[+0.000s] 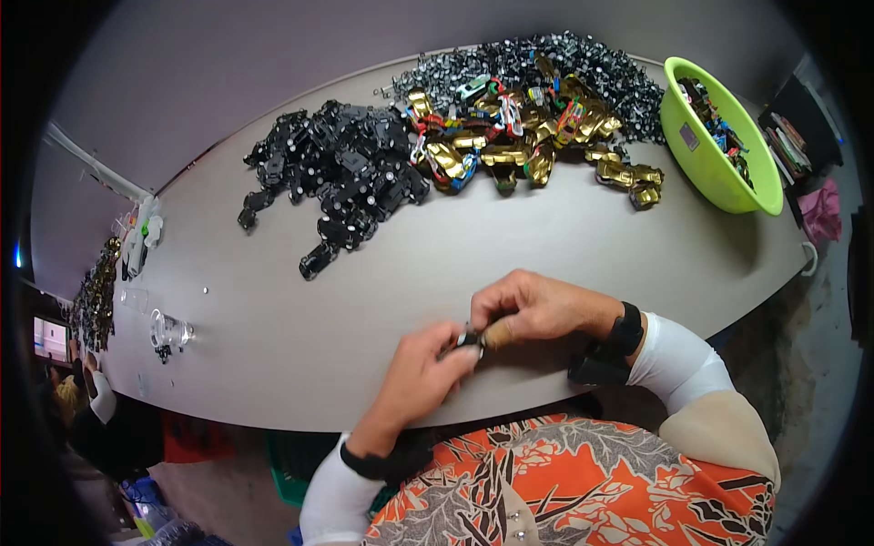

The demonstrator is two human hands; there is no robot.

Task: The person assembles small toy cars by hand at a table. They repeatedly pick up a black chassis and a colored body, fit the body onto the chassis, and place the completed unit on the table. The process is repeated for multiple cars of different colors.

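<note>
Close to the table's near edge, my left hand (421, 371) and my right hand (535, 308) meet with closed fingers. Between their fingertips is a small dark piece with a pale spot (469, 339), perhaps a toy car part; the fingers cover most of it. Beyond them, left of centre, lies a heap of black toy car chassis (350, 173). Gold toy car bodies (505, 156), some with coloured parts, are piled to its right. Behind those spreads a bank of small dark and silvery parts (455, 77).
A lime-green basin (672, 100) of toy cars stands at the far right. At left are a clear plastic cup (171, 329), small black bits (163, 354) and another gold pile (96, 296). Another person's arm (102, 399) shows at the far left edge.
</note>
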